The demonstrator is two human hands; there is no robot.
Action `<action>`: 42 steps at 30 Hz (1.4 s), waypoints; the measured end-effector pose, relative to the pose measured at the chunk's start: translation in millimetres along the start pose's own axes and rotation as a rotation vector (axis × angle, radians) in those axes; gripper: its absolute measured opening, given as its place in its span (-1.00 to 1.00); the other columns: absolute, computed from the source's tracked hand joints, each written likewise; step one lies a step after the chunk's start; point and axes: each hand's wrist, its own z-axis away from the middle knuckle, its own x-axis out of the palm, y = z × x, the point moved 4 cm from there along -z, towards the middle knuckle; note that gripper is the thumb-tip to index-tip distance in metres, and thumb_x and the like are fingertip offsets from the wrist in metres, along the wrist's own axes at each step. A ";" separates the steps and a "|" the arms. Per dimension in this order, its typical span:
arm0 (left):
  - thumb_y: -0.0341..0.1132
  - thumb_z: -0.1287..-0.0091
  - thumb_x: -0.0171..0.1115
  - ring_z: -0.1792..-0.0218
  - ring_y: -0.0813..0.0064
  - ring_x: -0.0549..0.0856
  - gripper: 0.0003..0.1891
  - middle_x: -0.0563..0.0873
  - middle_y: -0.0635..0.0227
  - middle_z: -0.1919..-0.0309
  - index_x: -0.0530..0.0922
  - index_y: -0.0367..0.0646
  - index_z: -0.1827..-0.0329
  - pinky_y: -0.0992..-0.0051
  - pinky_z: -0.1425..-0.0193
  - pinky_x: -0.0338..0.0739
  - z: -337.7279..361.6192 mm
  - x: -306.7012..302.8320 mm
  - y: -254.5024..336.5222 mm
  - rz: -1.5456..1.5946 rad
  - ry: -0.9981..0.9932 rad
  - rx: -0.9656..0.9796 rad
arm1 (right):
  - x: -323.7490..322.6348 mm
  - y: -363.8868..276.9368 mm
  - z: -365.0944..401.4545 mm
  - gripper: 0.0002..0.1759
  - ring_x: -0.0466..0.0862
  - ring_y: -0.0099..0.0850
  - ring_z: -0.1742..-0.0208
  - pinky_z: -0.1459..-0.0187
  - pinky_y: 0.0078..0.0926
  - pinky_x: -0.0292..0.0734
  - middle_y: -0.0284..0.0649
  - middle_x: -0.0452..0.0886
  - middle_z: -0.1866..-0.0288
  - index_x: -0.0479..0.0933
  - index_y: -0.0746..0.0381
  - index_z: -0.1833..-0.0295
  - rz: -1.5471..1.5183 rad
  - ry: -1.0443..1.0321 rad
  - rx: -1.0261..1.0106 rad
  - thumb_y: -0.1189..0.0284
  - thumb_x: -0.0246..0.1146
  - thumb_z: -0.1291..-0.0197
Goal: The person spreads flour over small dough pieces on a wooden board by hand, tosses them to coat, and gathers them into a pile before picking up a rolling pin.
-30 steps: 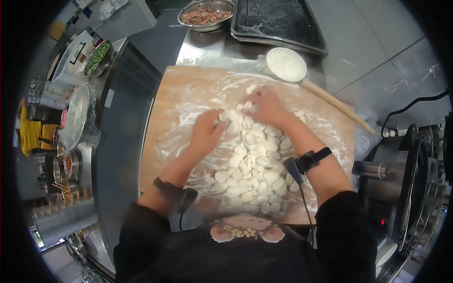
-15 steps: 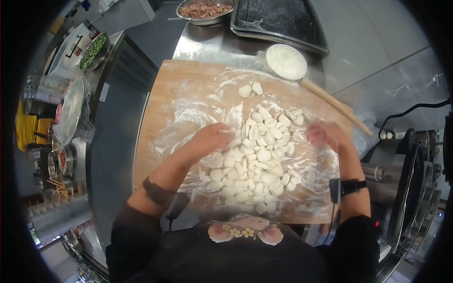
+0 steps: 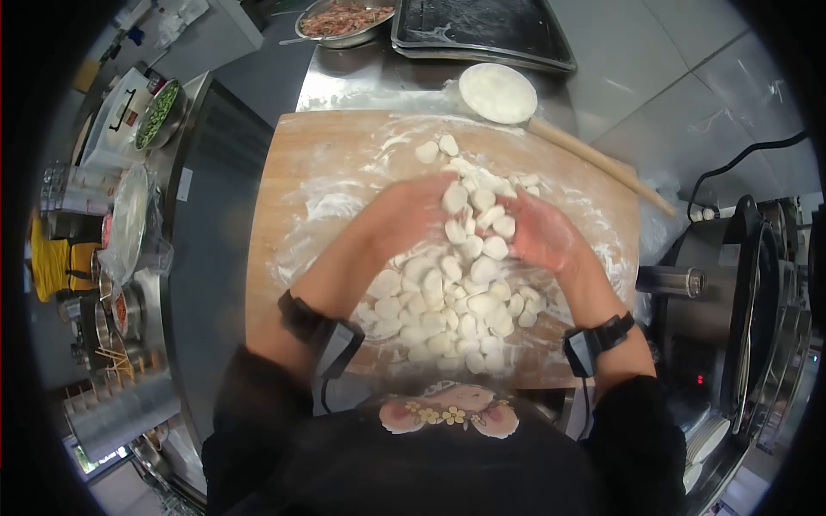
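Observation:
A heap of small, pale, floured dough pieces (image 3: 469,305) lies on the wooden board (image 3: 297,163). My left hand (image 3: 423,206) cups the upper part of the heap from the left, its fingers partly hidden behind the pieces and blurred. From the right, my right hand (image 3: 544,234) curves around the same cluster, fingers tucked in among the pieces. Between both palms the gathered dough pieces (image 3: 477,211) look raised above the rest. Two separate dough pieces (image 3: 437,149) rest just beyond my hands. Loose flour streaks the board around the heap.
A rolling pin (image 3: 602,163) lies along the board's upper right edge, by a bowl of flour (image 3: 497,93). Behind stand dark trays (image 3: 482,30) and a metal bowl of meat filling (image 3: 344,19). A black appliance (image 3: 705,301) is at the right.
Both hands have moved inward and away from my body, from the sides of the heap to around its far part. Dough pieces are now gathered between them.

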 end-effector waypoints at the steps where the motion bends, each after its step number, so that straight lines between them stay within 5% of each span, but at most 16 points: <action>1: -0.27 -0.49 0.05 -0.25 0.15 0.56 -0.45 0.50 0.06 -0.31 0.25 -0.28 -0.49 0.16 -0.29 0.48 -7.3 -3.9 5.3 0.000 -0.003 0.002 | 2.9 -6.3 0.1 -0.35 0.53 -0.06 -0.34 -0.27 -0.13 0.54 0.04 0.40 -0.38 0.17 0.36 -0.48 0.004 0.001 -0.002 0.08 -0.07 -0.54; 5: -0.25 -0.49 0.04 -0.28 0.07 0.51 -0.43 0.42 0.06 -0.37 0.21 -0.21 -0.53 0.07 -0.30 0.45 -13.5 -22.5 28.2 -0.028 0.065 0.108 | 4.2 -36.6 16.9 -0.32 0.42 0.16 -0.39 -0.34 -0.02 0.47 0.21 0.27 -0.44 0.11 0.35 -0.51 0.028 0.269 -0.156 0.13 0.04 -0.49; 8: -0.22 -0.49 0.07 -0.28 0.11 0.50 -0.45 0.42 0.09 -0.38 0.29 -0.20 -0.50 0.14 -0.32 0.43 8.4 -58.3 46.3 -0.260 0.240 0.235 | -22.8 -56.0 53.5 -0.32 0.41 0.10 -0.41 -0.34 0.00 0.46 0.20 0.26 -0.45 0.14 0.32 -0.51 0.174 0.304 -0.202 0.13 0.08 -0.47; 14: -0.17 -0.47 0.10 -0.16 0.38 0.56 -0.50 0.61 0.22 -0.18 0.43 -0.27 -0.38 0.37 -0.21 0.47 100.8 -158.9 49.4 -0.658 0.578 0.226 | -90.2 -24.2 172.3 -0.28 0.63 -0.20 -0.20 -0.17 -0.20 0.57 -0.02 0.59 -0.23 0.22 0.28 -0.48 0.403 0.605 0.103 -0.01 0.06 -0.45; 19: -0.18 -0.45 0.15 0.13 0.50 0.68 -0.50 0.71 0.27 0.02 0.46 -0.33 -0.34 0.54 -0.03 0.54 143.9 -154.1 3.9 -0.706 0.492 -0.023 | -109.2 26.1 229.0 -0.29 0.66 -0.15 -0.16 -0.17 -0.15 0.58 0.02 0.58 -0.25 0.24 0.28 -0.48 0.260 0.650 0.107 0.00 0.08 -0.43; 25: -0.24 -0.47 0.14 0.00 0.43 0.70 -0.52 0.70 0.20 -0.04 0.44 -0.33 -0.36 0.47 -0.04 0.57 109.5 -74.3 -52.0 -0.448 0.160 -0.124 | -50.7 65.8 139.9 -0.33 0.65 -0.15 -0.17 -0.22 -0.09 0.54 -0.01 0.60 -0.20 0.21 0.27 -0.50 0.098 0.409 0.143 0.07 0.03 -0.47; 31: -0.28 -0.45 0.15 -0.09 0.41 0.65 -0.49 0.65 0.15 -0.12 0.36 -0.31 -0.41 0.46 -0.04 0.56 71.7 -43.2 -66.2 -0.272 0.183 -0.123 | -26.0 80.8 73.0 -0.38 0.63 -0.21 -0.18 -0.20 -0.13 0.57 -0.08 0.50 -0.32 0.22 0.30 -0.49 0.022 0.150 0.054 0.13 -0.01 -0.52; 42: -0.30 -0.44 0.12 -0.19 0.17 0.61 -0.42 0.50 0.06 -0.28 0.24 -0.28 -0.49 0.29 -0.24 0.57 38.0 13.1 -12.1 -0.039 -0.040 0.088 | 31.5 22.4 36.6 -0.30 0.47 -0.10 -0.39 -0.20 0.00 0.57 -0.08 0.22 -0.56 -0.01 0.21 -0.61 0.080 0.185 -0.185 0.25 0.03 -0.49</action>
